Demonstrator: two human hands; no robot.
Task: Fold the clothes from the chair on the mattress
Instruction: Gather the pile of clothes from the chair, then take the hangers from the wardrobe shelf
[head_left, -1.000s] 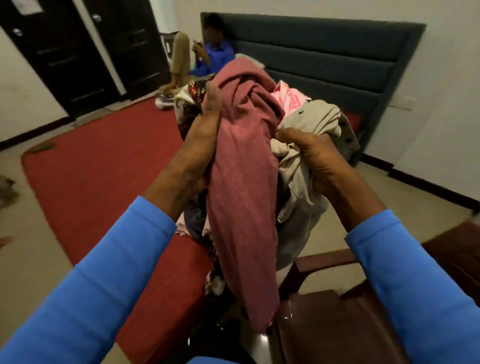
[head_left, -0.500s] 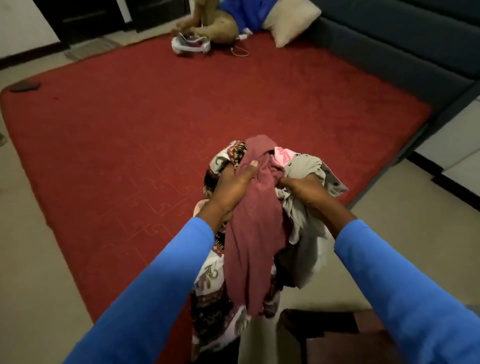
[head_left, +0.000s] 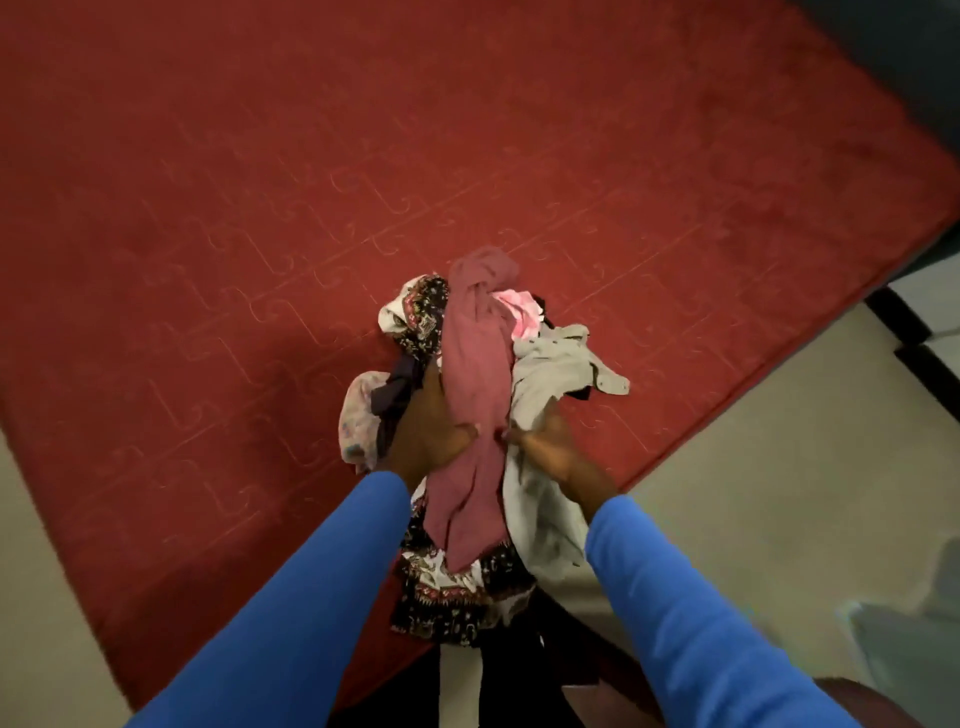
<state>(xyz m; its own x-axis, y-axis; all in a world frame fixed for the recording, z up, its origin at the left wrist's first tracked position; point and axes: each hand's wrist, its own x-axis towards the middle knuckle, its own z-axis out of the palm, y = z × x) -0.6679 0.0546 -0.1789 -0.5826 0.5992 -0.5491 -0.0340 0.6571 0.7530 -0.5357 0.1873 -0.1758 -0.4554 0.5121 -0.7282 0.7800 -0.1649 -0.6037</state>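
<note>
A bundle of clothes hangs over the near corner of the red mattress (head_left: 208, 260). A dusty-pink garment (head_left: 475, 374) runs down its middle, with a black-and-white patterned cloth (head_left: 457, 592) on the left and below, and a grey shirt (head_left: 550, 384) on the right. My left hand (head_left: 426, 431) grips the bundle from the left side. My right hand (head_left: 550, 452) holds the grey shirt and the bundle from the right. Both arms wear blue sleeves. A dark wooden chair (head_left: 857, 701) shows only at the bottom right corner.
The mattress lies on a pale tiled floor (head_left: 779, 493), which shows at the right and the left edge. A dark upholstered headboard (head_left: 909, 62) stands at the top right. A black baseboard (head_left: 904, 332) runs along the right wall.
The view has tilted down and the far end of the room has left the frame. Both hands have carried the bundle lower, down over the mattress corner, still gripping it.
</note>
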